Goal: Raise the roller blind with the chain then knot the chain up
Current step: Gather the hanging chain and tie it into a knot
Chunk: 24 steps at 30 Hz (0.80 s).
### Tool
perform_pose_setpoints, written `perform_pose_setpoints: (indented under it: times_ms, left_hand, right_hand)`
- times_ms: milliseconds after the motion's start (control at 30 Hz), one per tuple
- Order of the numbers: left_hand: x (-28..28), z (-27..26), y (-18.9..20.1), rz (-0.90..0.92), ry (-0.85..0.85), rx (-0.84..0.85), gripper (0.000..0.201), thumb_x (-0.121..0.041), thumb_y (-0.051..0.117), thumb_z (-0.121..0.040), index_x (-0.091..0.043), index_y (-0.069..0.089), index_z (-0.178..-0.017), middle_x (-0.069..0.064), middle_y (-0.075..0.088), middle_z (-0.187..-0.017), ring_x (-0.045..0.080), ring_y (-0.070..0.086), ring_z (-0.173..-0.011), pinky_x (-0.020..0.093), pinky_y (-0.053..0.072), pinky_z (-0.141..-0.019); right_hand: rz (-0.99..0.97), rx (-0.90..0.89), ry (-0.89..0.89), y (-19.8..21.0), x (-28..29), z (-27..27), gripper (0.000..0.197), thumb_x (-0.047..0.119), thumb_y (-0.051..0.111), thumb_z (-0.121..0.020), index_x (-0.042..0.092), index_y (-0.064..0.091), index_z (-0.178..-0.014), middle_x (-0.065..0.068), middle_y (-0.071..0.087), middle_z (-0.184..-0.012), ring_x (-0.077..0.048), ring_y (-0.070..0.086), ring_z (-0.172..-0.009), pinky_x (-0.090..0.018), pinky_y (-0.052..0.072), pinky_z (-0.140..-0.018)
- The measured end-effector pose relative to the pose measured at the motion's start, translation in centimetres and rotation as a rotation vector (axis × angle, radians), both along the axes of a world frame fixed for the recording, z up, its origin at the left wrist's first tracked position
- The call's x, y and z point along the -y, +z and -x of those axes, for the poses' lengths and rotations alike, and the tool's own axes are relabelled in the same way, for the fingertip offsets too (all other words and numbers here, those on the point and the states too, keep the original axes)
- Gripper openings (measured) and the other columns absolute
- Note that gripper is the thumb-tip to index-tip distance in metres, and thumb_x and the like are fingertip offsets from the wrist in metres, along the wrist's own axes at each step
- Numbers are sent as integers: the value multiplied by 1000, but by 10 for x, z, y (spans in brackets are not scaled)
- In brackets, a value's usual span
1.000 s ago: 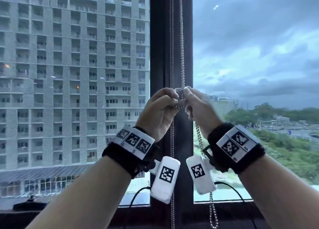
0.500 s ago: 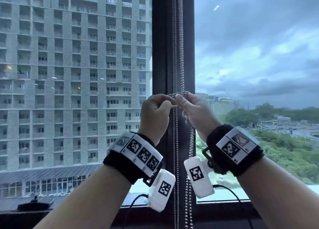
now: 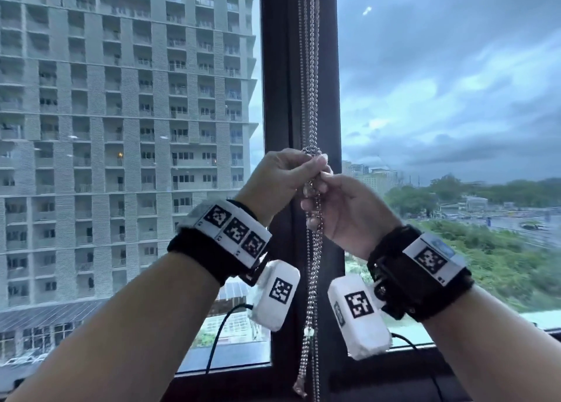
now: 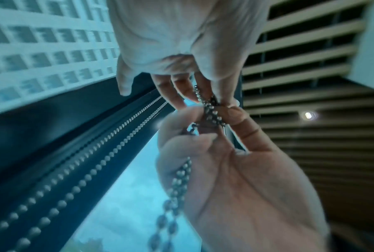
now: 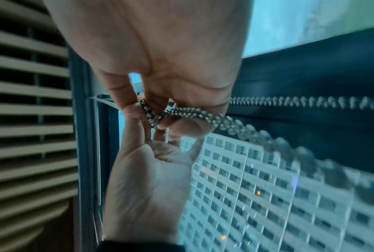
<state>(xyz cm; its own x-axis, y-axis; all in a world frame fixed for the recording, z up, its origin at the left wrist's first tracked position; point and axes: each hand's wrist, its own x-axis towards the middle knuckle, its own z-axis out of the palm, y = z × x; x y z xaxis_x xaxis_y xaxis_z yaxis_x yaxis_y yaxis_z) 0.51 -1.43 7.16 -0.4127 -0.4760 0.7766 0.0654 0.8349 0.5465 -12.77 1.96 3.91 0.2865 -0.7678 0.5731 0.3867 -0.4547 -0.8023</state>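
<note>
A metal bead chain [image 3: 309,68] hangs down the dark window post [image 3: 280,68]. Its strands bunch into a small knot [image 3: 311,150] just above my fingers. My left hand [image 3: 312,166] pinches the chain right under the knot. My right hand [image 3: 323,177] pinches the strands slightly lower, and they run down through its curled fingers. In the left wrist view my left hand [image 4: 212,100] and right hand [image 4: 214,117] meet on the twisted chain [image 4: 211,109]. In the right wrist view my right hand [image 5: 151,110] nips the knot [image 5: 150,113] above my left hand [image 5: 147,179]. The blind itself is out of view.
Loose chain strands [image 3: 314,280] dangle to the sill with a white connector [image 3: 308,332]. Window glass lies on both sides of the post, with a tower block [image 3: 121,128] outside. A slatted panel [image 4: 300,51] is overhead. Camera cables [image 3: 218,335] trail from my wrists.
The loop that lay stretched sideways between my hands has drawn into a tight knot above my fingers. My right hand has dropped a little lower along the strands.
</note>
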Motion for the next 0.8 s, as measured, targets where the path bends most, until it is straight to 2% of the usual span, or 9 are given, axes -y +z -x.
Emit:
perform_pose_setpoints:
  times_ms: [100, 167, 233, 300, 367, 467, 567, 700, 800]
  left_hand:
    - [6, 1, 0, 232, 245, -34, 28, -33, 65, -84, -8, 75, -75, -8, 56, -76, 8, 53, -82, 24, 43, -77]
    - [5, 2, -1, 321, 319, -32, 28, -35, 66, -82, -13, 70, -65, -6, 51, -80, 3, 50, -80, 16, 40, -76]
    - [4, 1, -1, 392, 396, -38, 32, -36, 65, -84, -24, 59, -55, -6, 50, -80, 0, 48, -78, 10, 37, -73]
    - [6, -6, 2, 347, 390, -10, 38, -36, 60, -88, -23, 55, -53, -4, 51, -80, 1, 49, -77, 15, 37, -75]
    - [4, -11, 3, 199, 187, 12, 42, -35, 53, -91, -20, 52, -51, -6, 50, -70, 2, 47, -69, 22, 38, -79]
    - [-1, -15, 0, -67, -160, -95, 40, -33, 49, -88, -23, 48, -49, -8, 46, -58, 7, 43, -62, 28, 35, -83]
    - [2, -22, -7, -212, -395, -194, 44, -27, 44, -94, -20, 52, -52, -7, 56, -57, 7, 53, -64, 29, 38, -85]
    - [3, -26, -14, -332, -583, -307, 39, -30, 42, -94, -18, 56, -59, -8, 47, -50, 6, 49, -51, 22, 50, -74]
    - [8, -32, -23, -534, -771, -147, 27, -31, 41, -95, -15, 55, -78, -11, 35, -49, 2, 29, -38, 17, 35, -49]
  right_hand:
    - [86, -128, -262, -1, 0, 5, 21, 23, 42, -95, 19, 53, -77, 7, 51, -71, -10, 50, -74, -30, 40, -69]
    - [153, -203, -404, 1, -3, 6, 28, 23, 43, -94, 22, 53, -68, 12, 54, -67, -8, 49, -72, -33, 37, -78]
    - [195, -211, -480, 3, -4, 8, 32, 22, 45, -92, 25, 51, -61, 14, 53, -63, -5, 48, -68, -33, 35, -79]
    - [215, -199, -526, 5, -5, 14, 32, 21, 46, -91, 23, 48, -59, 13, 52, -63, -4, 49, -66, -33, 35, -78]
    - [238, -223, -550, 8, -5, 18, 29, 24, 45, -88, 22, 47, -60, 13, 51, -63, -1, 50, -63, -32, 34, -77]
    - [297, -251, -592, 13, -5, 19, 20, 27, 45, -79, 22, 46, -59, 13, 49, -61, -1, 47, -60, -31, 34, -73]
    - [315, -243, -614, 12, -3, 21, 21, 26, 45, -78, 22, 45, -58, 12, 49, -60, -2, 46, -59, -30, 33, -71]
    - [277, -251, -612, 10, -3, 25, 24, 23, 44, -85, 20, 46, -61, 6, 49, -67, -8, 46, -68, -31, 35, -73]
    - [223, -233, -674, 7, 0, 30, 29, 17, 39, -93, 20, 49, -66, 3, 51, -75, -16, 47, -82, -36, 35, -82]
